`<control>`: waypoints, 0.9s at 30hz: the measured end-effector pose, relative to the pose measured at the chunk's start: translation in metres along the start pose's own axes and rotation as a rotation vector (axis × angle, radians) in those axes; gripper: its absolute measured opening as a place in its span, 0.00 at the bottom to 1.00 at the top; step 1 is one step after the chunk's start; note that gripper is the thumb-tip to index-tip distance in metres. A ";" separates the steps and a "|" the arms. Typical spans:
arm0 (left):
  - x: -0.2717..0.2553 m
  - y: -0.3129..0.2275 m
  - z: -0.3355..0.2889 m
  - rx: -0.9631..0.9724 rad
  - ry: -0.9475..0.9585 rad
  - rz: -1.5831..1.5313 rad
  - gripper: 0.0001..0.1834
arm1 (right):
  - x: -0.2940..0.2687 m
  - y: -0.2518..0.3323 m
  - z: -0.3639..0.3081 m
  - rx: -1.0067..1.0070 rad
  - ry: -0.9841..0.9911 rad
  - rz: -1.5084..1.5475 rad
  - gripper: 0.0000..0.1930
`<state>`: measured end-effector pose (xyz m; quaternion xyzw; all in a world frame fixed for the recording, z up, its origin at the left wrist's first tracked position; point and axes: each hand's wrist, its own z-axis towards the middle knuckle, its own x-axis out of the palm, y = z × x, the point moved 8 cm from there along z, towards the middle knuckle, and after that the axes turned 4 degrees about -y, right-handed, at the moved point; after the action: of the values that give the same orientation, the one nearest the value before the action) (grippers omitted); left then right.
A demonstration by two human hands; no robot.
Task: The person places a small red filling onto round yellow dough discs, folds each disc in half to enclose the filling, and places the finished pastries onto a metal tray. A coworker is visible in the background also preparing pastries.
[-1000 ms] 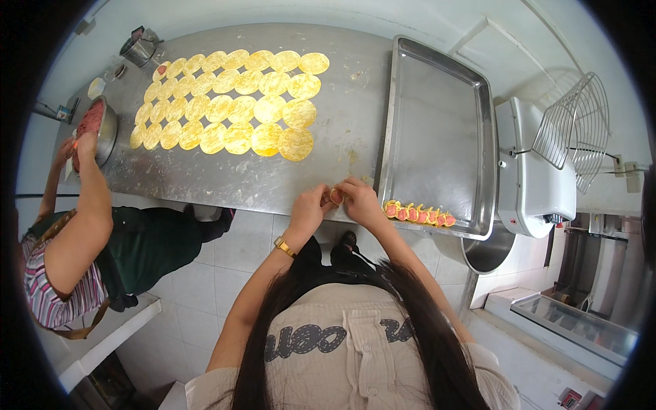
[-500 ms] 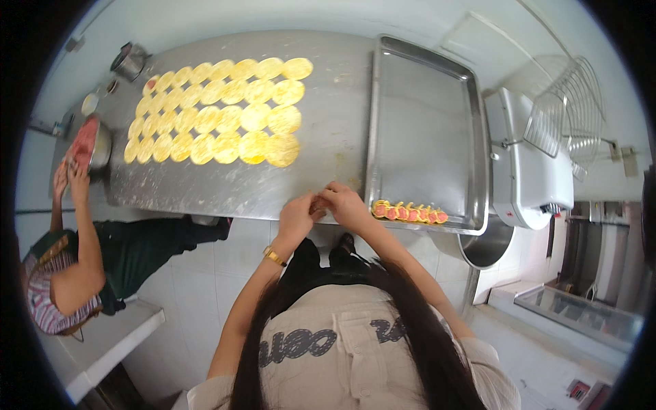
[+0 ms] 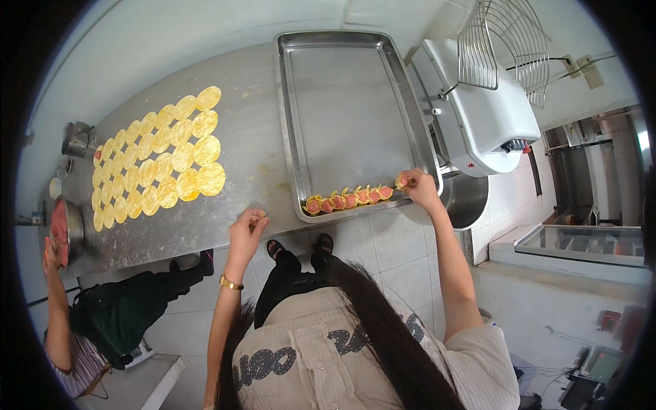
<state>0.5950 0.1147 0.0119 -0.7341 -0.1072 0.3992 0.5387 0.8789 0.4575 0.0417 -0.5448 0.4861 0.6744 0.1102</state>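
My right hand point(image 3: 418, 188) pinches a dumpling point(image 3: 403, 181), a yellow wrapper folded round pink filling, at the near right corner of the metal tray point(image 3: 352, 75). It is at the right end of a row of similar dumplings point(image 3: 339, 201) along the tray's near edge. My left hand point(image 3: 246, 232) hovers by the table's front edge, left of the tray, fingers curled together; what they hold, if anything, is too small to make out. Flat round yellow wrappers point(image 3: 164, 140) lie in several rows on the steel table point(image 3: 249, 137). A pink dab of filling point(image 3: 98, 155) sits on the far left wrapper.
At the table's left end, a co-worker's hand point(image 3: 51, 254) is at a metal bowl point(image 3: 76, 229) of pink meat point(image 3: 59, 232). Metal cups point(image 3: 78, 141) stand behind. Right of the tray are a white machine point(image 3: 471, 109) with a wire guard and a round steel bowl point(image 3: 471, 198).
My hands, together at the table edge before, have parted. The right has carried a dumpling to the tray row's right end; the left stays near the table edge. The view has shifted right.
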 end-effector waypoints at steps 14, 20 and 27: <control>0.086 -0.029 -0.004 -0.241 0.299 -0.227 0.28 | 0.013 0.023 -0.012 -0.313 0.181 0.099 0.14; 0.089 -0.026 -0.005 -0.223 0.282 -0.230 0.28 | 0.015 0.016 -0.009 -0.300 0.191 0.074 0.18; 0.088 -0.028 -0.007 -0.245 0.257 -0.179 0.27 | 0.016 0.018 -0.011 -0.367 0.216 0.051 0.20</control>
<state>0.6658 0.1728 -0.0043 -0.8267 -0.1502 0.2366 0.4878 0.8671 0.4342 0.0387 -0.6124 0.3775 0.6919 -0.0608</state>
